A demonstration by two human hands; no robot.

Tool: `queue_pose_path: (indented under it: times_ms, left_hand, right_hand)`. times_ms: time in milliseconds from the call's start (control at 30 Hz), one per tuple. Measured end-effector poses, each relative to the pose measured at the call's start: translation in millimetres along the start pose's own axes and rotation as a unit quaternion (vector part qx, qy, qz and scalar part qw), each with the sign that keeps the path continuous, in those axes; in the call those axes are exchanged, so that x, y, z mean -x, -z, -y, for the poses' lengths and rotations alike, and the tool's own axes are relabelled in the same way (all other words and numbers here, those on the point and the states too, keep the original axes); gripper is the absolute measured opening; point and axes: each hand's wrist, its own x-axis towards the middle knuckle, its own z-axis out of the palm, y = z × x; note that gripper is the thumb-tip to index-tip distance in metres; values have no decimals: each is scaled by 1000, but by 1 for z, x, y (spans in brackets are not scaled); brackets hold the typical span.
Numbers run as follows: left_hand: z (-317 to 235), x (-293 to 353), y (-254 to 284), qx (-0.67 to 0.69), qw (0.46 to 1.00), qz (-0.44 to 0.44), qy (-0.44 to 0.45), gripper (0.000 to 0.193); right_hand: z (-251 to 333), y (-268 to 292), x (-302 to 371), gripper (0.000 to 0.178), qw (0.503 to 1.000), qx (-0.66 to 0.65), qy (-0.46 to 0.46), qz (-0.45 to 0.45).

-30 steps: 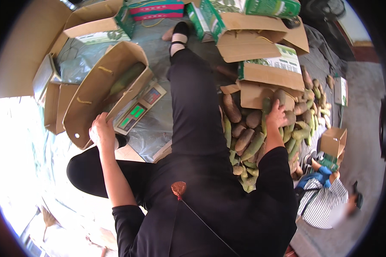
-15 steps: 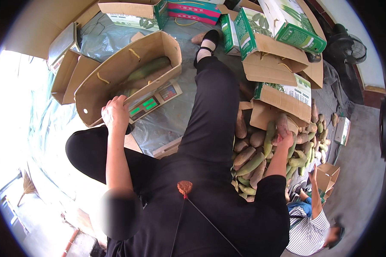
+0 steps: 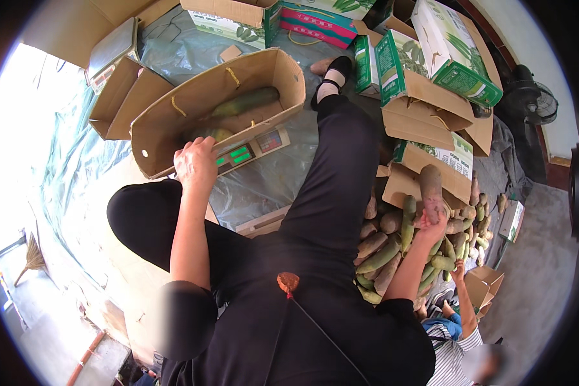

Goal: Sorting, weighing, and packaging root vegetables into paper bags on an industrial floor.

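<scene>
My right hand (image 3: pixel 433 222) is closed around the lower end of a long, thick, pinkish-brown vegetable (image 3: pixel 431 183), raised over a heap of similar brown and green vegetables (image 3: pixel 379 252). Its exact kind I cannot make out. On the left, my left hand (image 3: pixel 196 161) has its fingers hooked over the near edge of a tall, open cardboard box (image 3: pixel 153 138) with yellow cord handles. Inside lies a long green vegetable (image 3: pixel 246 103), with another one partly hidden behind the near wall. The box rests on a digital scale (image 3: pixel 241 155) with lit green displays.
Several green-and-white boxes (image 3: pixel 392 67) stand at the back right, some with open flaps. A smaller open box (image 3: pixel 125 103) is left of the scale. A black fan (image 3: pixel 534 100) stands by the right wall. A co-worker in a striped shirt (image 3: pixel 445 360) reaches toward the heap at lower right.
My right hand has lifted the brown vegetable slightly out over the heap, and it now points upward. My left hand stays on the box edge. The view has shifted, and the co-worker's arm has moved.
</scene>
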Motion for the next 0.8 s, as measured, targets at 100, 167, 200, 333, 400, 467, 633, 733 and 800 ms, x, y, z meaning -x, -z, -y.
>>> queue_pose_path:
  times_ms: [100, 167, 200, 333, 400, 467, 633, 733, 800]
  left_hand:
    - [0, 1, 0, -3, 1000, 3, -1, 12]
    - [0, 1, 0, -5, 1000, 6, -6, 12]
    - [-2, 1, 1, -4, 1000, 8, -4, 12]
    - [-1, 2, -1, -1, 1000, -5, -7, 11]
    - [-3, 1, 2, -8, 1000, 8, -2, 12]
    - [-3, 3, 4, -13, 1000, 22, 0, 14]
    - [-6, 0, 5, -24, 1000, 14, -2, 10]
    - [-1, 1, 2, -47, 999, 2, -11, 14]
    - [-1, 1, 1, -53, 998, 0, -17, 18]
  right_hand:
    - [25, -25, 20, 49, 999, -23, 8, 46]
    - [58, -70, 62, 49, 987, -8, 118, 110]
    - [71, -85, 72, 53, 980, 13, 127, 155]
    - [105, -169, 109, 51, 925, 69, 164, 335]
    - [113, -218, 137, 48, 887, 98, 166, 421]
    - [112, -265, 164, 43, 826, 127, 167, 523]
    - [50, -365, 221, 36, 704, 180, 288, 624]
    - [11, -393, 268, 35, 672, 277, 315, 610]
    - [-25, -403, 290, 30, 667, 321, 313, 595]
